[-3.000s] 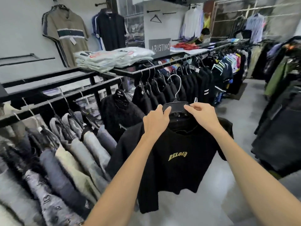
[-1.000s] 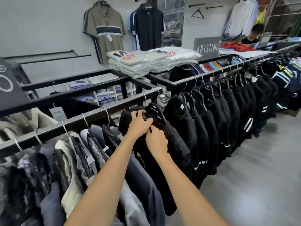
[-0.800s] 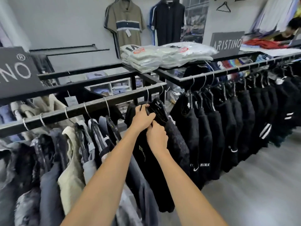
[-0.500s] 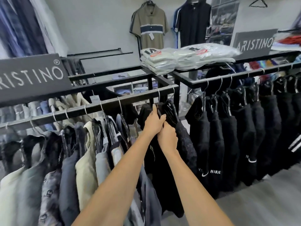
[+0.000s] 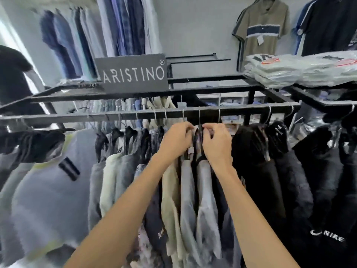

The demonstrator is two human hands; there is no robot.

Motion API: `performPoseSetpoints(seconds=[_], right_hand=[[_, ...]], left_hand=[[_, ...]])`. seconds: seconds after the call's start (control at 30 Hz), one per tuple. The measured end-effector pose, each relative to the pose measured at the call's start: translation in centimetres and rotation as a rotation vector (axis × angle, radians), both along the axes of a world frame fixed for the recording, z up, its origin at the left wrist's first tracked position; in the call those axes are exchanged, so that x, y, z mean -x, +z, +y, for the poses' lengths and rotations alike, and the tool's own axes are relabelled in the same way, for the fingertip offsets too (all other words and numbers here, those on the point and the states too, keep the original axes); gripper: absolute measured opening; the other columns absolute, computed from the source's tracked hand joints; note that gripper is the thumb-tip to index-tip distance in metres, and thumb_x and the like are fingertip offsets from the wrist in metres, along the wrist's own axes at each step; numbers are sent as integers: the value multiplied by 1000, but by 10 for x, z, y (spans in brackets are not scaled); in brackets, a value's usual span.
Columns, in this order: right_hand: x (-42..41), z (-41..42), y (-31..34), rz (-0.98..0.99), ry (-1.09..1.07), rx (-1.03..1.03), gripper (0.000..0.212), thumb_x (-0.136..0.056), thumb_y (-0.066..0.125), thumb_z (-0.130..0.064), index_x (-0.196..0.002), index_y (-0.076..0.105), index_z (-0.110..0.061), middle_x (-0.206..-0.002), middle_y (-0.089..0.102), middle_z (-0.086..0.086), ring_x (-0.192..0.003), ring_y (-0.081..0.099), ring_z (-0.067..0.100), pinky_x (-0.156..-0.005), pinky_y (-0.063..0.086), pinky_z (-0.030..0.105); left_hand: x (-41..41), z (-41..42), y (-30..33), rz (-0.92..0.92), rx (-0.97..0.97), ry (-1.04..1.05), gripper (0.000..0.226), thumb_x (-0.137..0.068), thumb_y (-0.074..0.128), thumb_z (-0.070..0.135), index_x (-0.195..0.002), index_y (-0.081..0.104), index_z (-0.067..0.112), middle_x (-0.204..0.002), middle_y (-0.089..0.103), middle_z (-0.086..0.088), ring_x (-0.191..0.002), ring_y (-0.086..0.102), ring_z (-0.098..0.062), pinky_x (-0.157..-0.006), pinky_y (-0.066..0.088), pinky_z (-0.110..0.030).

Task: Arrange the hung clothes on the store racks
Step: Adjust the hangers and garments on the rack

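Left hand (image 5: 178, 140) and right hand (image 5: 217, 143) grip hangers under the black rail (image 5: 135, 115); ARISTINO sign (image 5: 133, 73) above, folded shirts (image 5: 301, 71) right, grey wall (image 5: 193, 26) behind.

I read "ARISTINO" on the grey sign (image 5: 133, 74) atop my rack (image 5: 77, 115), and "NIKE" on a black sweater (image 5: 328, 236) at its right end.

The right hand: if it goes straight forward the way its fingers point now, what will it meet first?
Probably the black hanger that the right hand already pinches, next to the left hand. Beyond and above it comes the rail. Depth is unclear because of blur.
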State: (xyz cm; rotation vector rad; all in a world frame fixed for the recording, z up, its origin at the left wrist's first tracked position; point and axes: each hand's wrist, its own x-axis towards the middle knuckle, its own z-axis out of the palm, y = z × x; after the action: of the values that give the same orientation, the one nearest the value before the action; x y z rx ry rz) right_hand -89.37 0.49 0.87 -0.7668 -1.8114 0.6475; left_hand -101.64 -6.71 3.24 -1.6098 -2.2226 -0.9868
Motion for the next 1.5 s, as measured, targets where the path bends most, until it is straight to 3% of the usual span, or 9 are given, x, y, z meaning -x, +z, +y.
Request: performPoseSetpoints(seconds=[0.3,0.43,0.53,0.7,0.87,1.07,1.27,1.4,1.5], right_hand=[[112,-114,-8,-200,300,-148,23,-96,61,-28,-113,74,-20,-115,69,-2,-116,57,20,-104,42,30],[144,-156,-22,-533,296,-42,73,-86,58,-67,-143,51,-22,-156,31,3,-142,29,32,-118,23,53],[160,-173,-27,-663,270,76,92,-82,60,-72,-152,33,-18,-164,-3,0,-148,7,45,-116,13,67],[176,-186,-30,-771,163,77,90,-86,68,-55,-154,23,-16,-162,-19,6,-147,3,49,-115,7,68],[192,-204,-28,-712,40,96,85,-90,65,-13,-157,13,-14,-162,-12,14,-146,5,47,-116,9,68],[225,-246,-14,-414,-70,-88,62,-89,59,-3,-148,40,-11,-154,27,24,-146,16,41,-116,9,66],[292,-310,-10,-240,318,-131,33,-97,51,-2,-128,63,-4,-143,46,10,-135,39,25,-111,33,30],[332,-356,-12,-283,548,-133,27,-98,50,-4,-115,71,-7,-126,60,4,-120,53,18,-104,39,22],[359,-390,-14,-304,704,-75,31,-95,49,3,-116,71,-5,-119,67,10,-113,61,22,-103,45,28]], left_hand=[[116,-139,-23,235,-24,343,27,-83,60,2,-109,65,9,-107,60,-8,-98,56,-31,-79,49,-43],[149,-182,-46,146,98,486,44,-85,70,24,-123,53,10,-121,52,-11,-110,50,-32,-83,45,-41],[163,-196,-62,-33,107,451,52,-91,62,44,-126,51,7,-124,46,-10,-109,48,-30,-85,47,-45],[184,-214,-74,-31,149,230,33,-94,47,2,-126,57,4,-126,47,-11,-109,49,-35,-94,39,-40],[192,-233,-58,-184,-9,132,49,-76,51,-17,-118,63,5,-120,58,-7,-112,55,-20,-88,38,-17],[243,-281,-46,-210,-218,347,37,-88,43,-10,-109,67,8,-112,60,-9,-105,58,-24,-90,46,-29],[304,-357,-31,-184,-281,709,37,-79,48,-10,-107,66,6,-116,57,-14,-113,49,-31,-95,44,-41],[341,-402,-43,-335,-159,716,41,-75,56,-2,-116,58,0,-120,55,-19,-110,53,-34,-93,46,-42],[361,-420,-57,-412,-9,599,50,-72,67,16,-121,61,7,-114,67,-12,-107,62,-29,-86,52,-37]])
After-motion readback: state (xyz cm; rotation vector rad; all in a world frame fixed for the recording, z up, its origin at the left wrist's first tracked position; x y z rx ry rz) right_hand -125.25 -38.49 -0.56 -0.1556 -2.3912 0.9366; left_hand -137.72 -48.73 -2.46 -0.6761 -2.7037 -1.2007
